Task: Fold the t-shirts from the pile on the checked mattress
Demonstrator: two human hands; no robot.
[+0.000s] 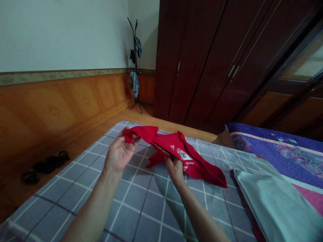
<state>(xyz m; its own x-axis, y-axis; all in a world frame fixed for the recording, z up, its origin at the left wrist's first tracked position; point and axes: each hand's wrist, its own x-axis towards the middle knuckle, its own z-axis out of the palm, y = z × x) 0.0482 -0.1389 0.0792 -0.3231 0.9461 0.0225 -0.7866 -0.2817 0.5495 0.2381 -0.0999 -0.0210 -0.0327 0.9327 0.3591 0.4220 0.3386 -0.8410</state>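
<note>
A red T-shirt [199, 168] with white printing, including the word CHINA, lies partly raised over a grey checked bedcover [126, 208]. My left hand [120, 154] pinches one end of the shirt, perhaps a sleeve, and lifts it off the cover. Lower down near the print, my right hand [175, 169] reaches into an opening of the shirt. The fabric hides its fingertips, so I cannot see how they grip. The shirt's far right end rests on the bedcover.
Light blue-green folded cloth [275, 198] lies at the right on the bed. Beyond it is a purple patterned bedspread [282, 151]. Dark footwear [47, 165] sits on the floor at left. A coat rack [136, 64] stands in the corner beside a dark wardrobe [202, 60].
</note>
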